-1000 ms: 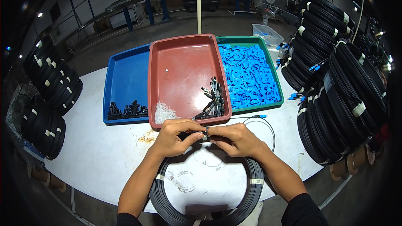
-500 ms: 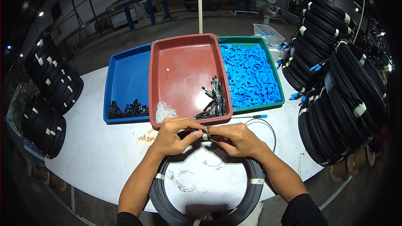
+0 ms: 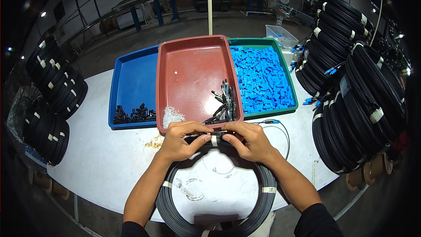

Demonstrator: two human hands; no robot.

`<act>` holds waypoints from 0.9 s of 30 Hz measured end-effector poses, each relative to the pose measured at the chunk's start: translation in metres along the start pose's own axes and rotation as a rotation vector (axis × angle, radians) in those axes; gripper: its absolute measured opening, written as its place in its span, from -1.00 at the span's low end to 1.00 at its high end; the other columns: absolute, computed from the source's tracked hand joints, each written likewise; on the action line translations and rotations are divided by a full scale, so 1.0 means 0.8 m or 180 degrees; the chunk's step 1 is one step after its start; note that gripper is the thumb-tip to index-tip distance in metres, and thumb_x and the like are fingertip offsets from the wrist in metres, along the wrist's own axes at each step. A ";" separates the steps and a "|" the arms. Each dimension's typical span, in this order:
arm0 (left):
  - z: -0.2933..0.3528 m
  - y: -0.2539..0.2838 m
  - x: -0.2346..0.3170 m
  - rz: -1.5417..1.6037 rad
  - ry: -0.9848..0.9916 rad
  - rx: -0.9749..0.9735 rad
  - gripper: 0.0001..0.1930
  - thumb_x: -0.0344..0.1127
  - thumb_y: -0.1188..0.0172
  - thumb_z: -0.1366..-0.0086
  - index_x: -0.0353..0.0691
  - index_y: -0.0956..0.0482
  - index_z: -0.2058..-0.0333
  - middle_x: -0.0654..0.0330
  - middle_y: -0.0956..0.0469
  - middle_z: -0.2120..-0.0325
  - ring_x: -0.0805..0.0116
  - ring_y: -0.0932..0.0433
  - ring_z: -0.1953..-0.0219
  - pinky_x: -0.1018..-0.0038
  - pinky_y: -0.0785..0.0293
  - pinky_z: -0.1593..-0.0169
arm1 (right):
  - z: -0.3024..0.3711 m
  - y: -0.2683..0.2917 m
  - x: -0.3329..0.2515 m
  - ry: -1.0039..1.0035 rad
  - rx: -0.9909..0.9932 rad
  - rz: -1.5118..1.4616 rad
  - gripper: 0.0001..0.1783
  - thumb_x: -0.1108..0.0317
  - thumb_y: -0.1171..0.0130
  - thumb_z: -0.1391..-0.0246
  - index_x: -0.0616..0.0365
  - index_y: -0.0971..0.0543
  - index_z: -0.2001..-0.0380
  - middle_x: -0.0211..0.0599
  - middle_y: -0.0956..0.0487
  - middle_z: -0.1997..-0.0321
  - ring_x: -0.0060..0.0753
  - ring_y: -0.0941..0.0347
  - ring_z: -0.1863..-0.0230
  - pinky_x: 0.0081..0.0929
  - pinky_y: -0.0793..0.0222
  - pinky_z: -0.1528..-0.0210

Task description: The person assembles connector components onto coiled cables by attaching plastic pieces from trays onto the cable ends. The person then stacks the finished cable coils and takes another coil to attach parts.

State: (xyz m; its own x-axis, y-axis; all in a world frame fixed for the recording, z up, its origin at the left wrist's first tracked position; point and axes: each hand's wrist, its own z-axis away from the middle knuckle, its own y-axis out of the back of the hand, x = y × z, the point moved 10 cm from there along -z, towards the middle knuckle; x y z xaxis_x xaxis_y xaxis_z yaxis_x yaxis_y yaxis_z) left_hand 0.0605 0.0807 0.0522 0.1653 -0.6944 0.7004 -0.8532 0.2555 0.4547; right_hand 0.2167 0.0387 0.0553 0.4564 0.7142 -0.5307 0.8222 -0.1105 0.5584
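Where visible, coil [image 3: 266, 202] beneath fingers [image 3: 195, 127].

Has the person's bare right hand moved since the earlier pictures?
Yes: the bare right hand has moved slightly forward, judged against the red rectangular plastic tray.

Brick red on the middle tray [image 3: 193, 68]; left of it, blue on the side tray [image 3: 136, 81]; right of it, bright blue on plugs [image 3: 263, 79]; before it, white-banded black on the coil [image 3: 165, 202].

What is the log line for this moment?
left-hand grip: over round black cable coil; right-hand grip: same; contents: mostly hidden; ahead: red rectangular plastic tray
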 end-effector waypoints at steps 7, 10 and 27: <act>-0.001 0.005 -0.016 0.0545 0.0363 0.0216 -0.63 -0.59 -0.39 -0.18 -0.40 -0.63 0.01 -0.01 -0.74 0.22 0.35 -0.74 0.17 0.46 -0.67 0.04 | 0.000 0.009 0.006 -0.0132 0.0252 0.0058 -0.84 0.44 -0.31 -0.13 0.27 -0.63 0.23 -0.09 -0.67 0.32 -0.08 -0.60 0.35 -0.27 -0.49 0.26; 0.002 0.007 -0.030 0.0792 0.0393 0.0369 -0.66 -0.62 -0.38 -0.17 -0.41 -0.62 0.05 -0.04 -0.73 0.20 0.31 -0.73 0.15 0.44 -0.68 0.02 | 0.000 0.012 0.002 -0.0019 0.0317 0.0134 -0.84 0.46 -0.32 -0.10 0.27 -0.63 0.25 -0.10 -0.67 0.34 -0.09 -0.59 0.37 -0.28 -0.48 0.28; 0.002 0.010 -0.026 0.0762 0.0246 0.0423 -0.67 -0.60 -0.45 -0.11 -0.33 -0.60 0.14 0.12 -0.63 0.23 0.42 -0.67 0.21 0.51 -0.69 0.07 | -0.001 0.013 0.000 0.0102 0.0412 0.0193 -0.86 0.46 -0.34 -0.06 0.27 -0.63 0.30 -0.11 -0.65 0.39 -0.10 -0.57 0.42 -0.29 -0.46 0.32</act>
State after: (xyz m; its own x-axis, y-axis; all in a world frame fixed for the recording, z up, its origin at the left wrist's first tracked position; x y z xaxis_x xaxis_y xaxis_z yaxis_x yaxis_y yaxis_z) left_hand 0.0493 0.0959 0.0401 -0.0159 -0.5704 0.8212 -0.9291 0.3120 0.1987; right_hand 0.2253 0.0377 0.0616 0.4971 0.7250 -0.4767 0.8314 -0.2408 0.5008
